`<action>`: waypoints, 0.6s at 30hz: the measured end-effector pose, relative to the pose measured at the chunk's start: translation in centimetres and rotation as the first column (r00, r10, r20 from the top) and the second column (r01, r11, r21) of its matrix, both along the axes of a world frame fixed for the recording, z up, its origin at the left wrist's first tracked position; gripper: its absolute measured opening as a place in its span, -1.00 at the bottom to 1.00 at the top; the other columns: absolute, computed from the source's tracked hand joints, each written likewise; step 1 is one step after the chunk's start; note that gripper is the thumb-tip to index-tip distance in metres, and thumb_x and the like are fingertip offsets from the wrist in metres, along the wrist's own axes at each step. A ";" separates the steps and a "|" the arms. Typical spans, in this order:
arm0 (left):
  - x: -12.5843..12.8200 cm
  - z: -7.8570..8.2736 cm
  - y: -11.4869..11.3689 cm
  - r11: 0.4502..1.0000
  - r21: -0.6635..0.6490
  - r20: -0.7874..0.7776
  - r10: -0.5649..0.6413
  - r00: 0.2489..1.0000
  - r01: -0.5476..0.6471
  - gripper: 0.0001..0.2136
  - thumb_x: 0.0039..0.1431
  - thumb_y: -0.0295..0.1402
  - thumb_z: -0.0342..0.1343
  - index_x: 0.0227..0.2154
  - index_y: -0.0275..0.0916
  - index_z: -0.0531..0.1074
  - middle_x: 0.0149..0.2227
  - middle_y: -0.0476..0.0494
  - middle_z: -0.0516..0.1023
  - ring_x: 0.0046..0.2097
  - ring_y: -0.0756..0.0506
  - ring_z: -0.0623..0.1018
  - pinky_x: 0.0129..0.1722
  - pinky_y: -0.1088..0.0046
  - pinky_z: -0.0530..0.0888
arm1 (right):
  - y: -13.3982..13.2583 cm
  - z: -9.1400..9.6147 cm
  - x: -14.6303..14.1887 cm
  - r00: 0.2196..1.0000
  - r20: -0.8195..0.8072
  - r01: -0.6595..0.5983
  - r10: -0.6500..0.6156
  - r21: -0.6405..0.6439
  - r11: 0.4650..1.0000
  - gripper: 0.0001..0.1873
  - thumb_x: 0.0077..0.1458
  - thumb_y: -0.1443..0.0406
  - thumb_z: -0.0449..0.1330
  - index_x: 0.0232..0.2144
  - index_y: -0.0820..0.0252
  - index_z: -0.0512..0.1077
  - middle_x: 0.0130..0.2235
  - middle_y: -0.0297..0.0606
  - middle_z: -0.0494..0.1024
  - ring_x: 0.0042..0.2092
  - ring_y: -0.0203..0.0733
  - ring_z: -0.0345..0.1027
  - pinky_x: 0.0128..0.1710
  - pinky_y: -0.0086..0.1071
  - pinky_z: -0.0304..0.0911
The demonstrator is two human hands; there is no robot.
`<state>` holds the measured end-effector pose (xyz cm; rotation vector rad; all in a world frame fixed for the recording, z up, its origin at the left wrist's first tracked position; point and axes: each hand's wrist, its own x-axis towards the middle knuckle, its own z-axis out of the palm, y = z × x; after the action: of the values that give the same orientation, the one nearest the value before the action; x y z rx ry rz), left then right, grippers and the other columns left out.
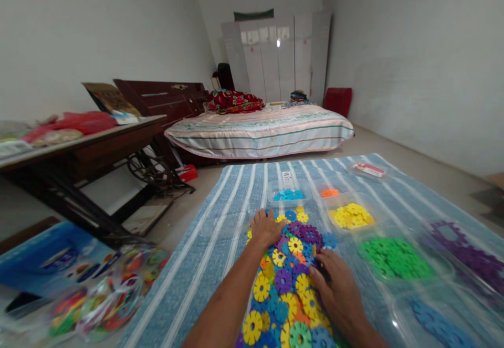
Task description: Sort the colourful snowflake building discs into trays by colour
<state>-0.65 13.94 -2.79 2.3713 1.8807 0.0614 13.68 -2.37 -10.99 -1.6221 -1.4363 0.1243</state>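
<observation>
A long heap of flower-shaped plastic snap discs (283,280) in yellow, blue, purple, orange and green lies in front of me on a striped cloth. On the heap's far left edge rests my left hand (266,228), its thumb spread from the fingers. My right hand (334,277) touches the near right side of the heap, with a dark gap between thumb and forefinger; its other fingers are partly hidden. Between the hands sits a cluster of purple discs (309,234). I make out no piece held in either hand.
Clear plastic boxes on the right hold blue discs (289,195), orange discs (329,193), yellow discs (352,215), green discs (396,257) and purple discs (468,256). Bagged toys (114,295) lie at left, below a sewing-machine table (90,138). A bed (260,133) stands beyond.
</observation>
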 end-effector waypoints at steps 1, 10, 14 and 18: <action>-0.1 0.0 -0.3 1.000 0.007 -0.010 -0.019 1.000 0.019 -0.42 0.15 0.06 -0.19 0.00 -0.31 0.35 0.11 -0.43 0.32 0.17 -0.35 0.26 0.08 0.06 0.23 | 0.0 0.0 0.0 1.000 0.000 -0.003 0.003 -0.001 1.000 -0.58 0.11 0.03 0.11 -0.13 0.19 0.45 0.00 -0.04 0.46 0.06 0.02 0.28 0.07 -0.01 0.20; -1.3 0.5 -6.3 0.979 0.069 0.053 -0.197 0.979 0.194 -0.59 0.20 -0.13 -0.13 -0.03 -0.25 0.37 0.11 -0.31 0.34 0.16 -0.26 0.30 0.13 0.16 0.22 | 0.0 0.3 0.1 0.999 -0.023 -0.026 0.026 -0.011 1.000 -0.61 0.12 0.06 0.08 -0.13 0.17 0.46 -0.02 -0.07 0.47 0.05 0.01 0.29 0.08 -0.02 0.18; -2.0 1.8 -8.7 0.969 0.072 0.193 -0.245 0.950 0.235 -0.67 0.22 -0.18 -0.14 -0.16 -0.23 0.43 -0.08 -0.22 0.49 -0.02 -0.16 0.45 0.00 0.29 0.34 | 0.0 0.4 0.1 0.999 -0.020 -0.033 0.033 -0.011 0.999 -0.62 0.13 0.07 0.08 -0.14 0.17 0.46 -0.02 -0.07 0.47 0.05 -0.01 0.29 0.08 -0.04 0.18; -2.1 2.7 -7.3 0.988 0.085 0.240 -0.146 0.960 0.129 -0.69 0.22 -0.22 -0.15 -0.27 -0.24 0.46 -0.21 -0.18 0.54 -0.11 -0.12 0.49 -0.08 0.36 0.38 | 0.1 0.1 0.1 0.999 -0.007 -0.037 0.037 -0.009 0.999 -0.62 0.13 0.07 0.08 -0.15 0.19 0.46 -0.03 -0.07 0.48 0.04 -0.01 0.30 0.08 -0.04 0.19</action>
<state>-2.76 6.63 -0.14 2.4013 1.6225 0.3944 13.76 -2.23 -10.93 -1.6012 -1.4628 0.1577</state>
